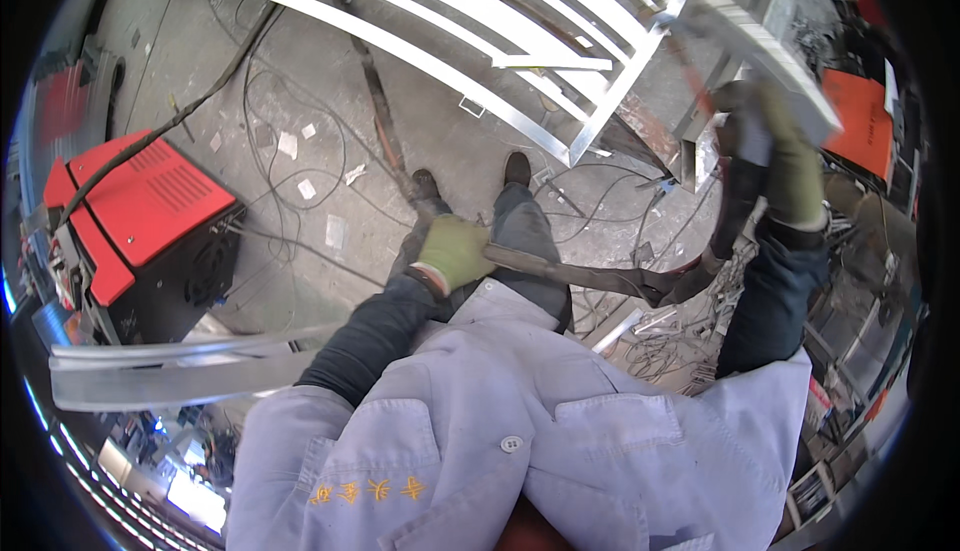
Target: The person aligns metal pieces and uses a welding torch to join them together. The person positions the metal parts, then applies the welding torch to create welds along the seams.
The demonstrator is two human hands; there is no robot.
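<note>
My left hand point(453, 254), in a green work glove, is closed around a thick dark sleeved cable point(580, 273) in front of my thighs. The cable runs right and curves up to my right hand point(792, 176), also gloved in green and smeared by motion. Its fingers wrap round a black-handled welding torch point(742, 131) at the cable's end. The torch's front part is too blurred to make out. Beyond it lies the corner of a silver metal frame point(572, 146) with several parallel bars. A short loose metal strip point(552, 63) rests across the bars.
A red and black machine point(165, 196) stands at my left. More cable point(375, 101) snakes over the grey floor, among paper scraps point(288, 144) and thin wires. An orange panel point(858, 126) is at the far right. Metal scraps point(660, 336) litter the floor on my right.
</note>
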